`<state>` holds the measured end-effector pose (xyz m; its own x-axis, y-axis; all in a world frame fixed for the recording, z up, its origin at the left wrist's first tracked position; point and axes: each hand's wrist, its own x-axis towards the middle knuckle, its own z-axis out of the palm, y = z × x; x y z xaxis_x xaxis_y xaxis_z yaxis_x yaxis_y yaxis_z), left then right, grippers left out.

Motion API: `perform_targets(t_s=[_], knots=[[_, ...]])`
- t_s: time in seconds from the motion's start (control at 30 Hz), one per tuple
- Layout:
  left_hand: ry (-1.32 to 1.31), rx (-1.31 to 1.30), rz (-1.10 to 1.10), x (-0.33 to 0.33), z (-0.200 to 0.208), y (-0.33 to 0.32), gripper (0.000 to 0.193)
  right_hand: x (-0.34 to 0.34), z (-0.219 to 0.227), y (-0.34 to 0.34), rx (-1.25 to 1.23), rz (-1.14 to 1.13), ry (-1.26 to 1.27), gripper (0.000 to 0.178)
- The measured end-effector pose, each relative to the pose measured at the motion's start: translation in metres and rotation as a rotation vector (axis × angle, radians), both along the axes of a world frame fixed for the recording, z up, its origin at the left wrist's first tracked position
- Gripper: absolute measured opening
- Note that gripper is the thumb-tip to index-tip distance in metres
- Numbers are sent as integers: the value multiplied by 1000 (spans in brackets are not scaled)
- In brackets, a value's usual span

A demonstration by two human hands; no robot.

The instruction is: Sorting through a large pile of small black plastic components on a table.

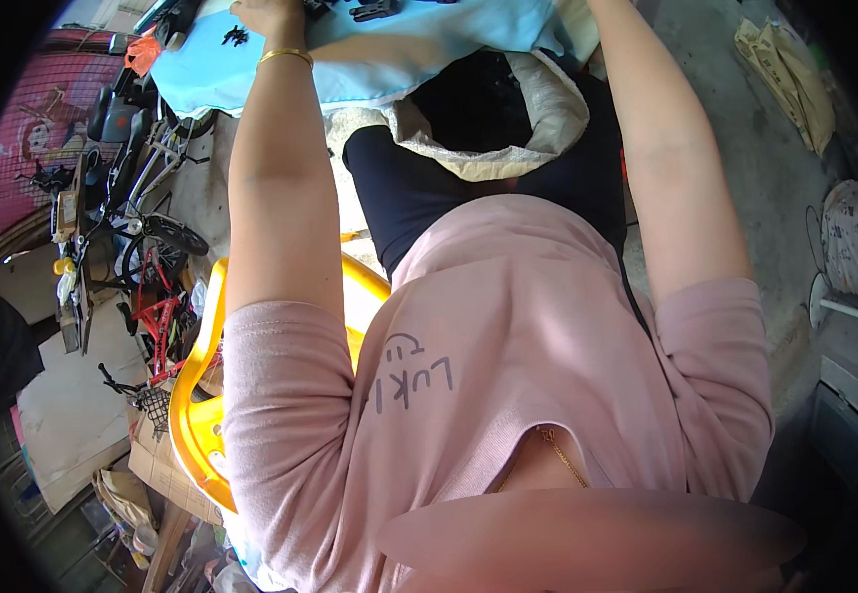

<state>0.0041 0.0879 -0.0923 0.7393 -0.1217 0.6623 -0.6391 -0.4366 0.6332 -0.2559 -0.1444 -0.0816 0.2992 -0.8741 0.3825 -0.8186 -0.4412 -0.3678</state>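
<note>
My left hand [273,14] is at the top edge over a table covered with light blue cloth [419,44]. The frame cuts off most of its fingers, so I cannot make out whether they hold anything. A gold bangle [286,55] circles that wrist. Small black pieces [236,37] lie in a little heap just left of the wrist. To its right are black plastic parts that look like buckles [374,11]. My right forearm [671,148] reaches up past the top edge, and its hand is outside the picture. Between my knees a white woven sack [559,104] stands with its mouth wide, dark inside.
A yellow plastic chair [200,405] is behind my left side. Bicycles, one with a red frame [159,321], and cardboard [167,465] crowd the left. An orange-red bag [142,55] hangs by the table's left corner. A tan sack [789,84] lies on the concrete floor at right.
</note>
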Motion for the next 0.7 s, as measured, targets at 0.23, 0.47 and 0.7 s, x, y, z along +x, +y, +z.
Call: perform_targets(t_s=[0.23, 0.47, 0.7], knots=[[-36, 175, 73, 14, -8, 2, 26, 7, -8, -12, 38, 8, 11, 55], [-31, 293, 176, 12, -5, 7, 32, -42, 55, -18, 681, 860, 125, 58], [41, 479, 249, 1, 6, 1, 46, 3, 13, -14, 183, 264, 342, 63]])
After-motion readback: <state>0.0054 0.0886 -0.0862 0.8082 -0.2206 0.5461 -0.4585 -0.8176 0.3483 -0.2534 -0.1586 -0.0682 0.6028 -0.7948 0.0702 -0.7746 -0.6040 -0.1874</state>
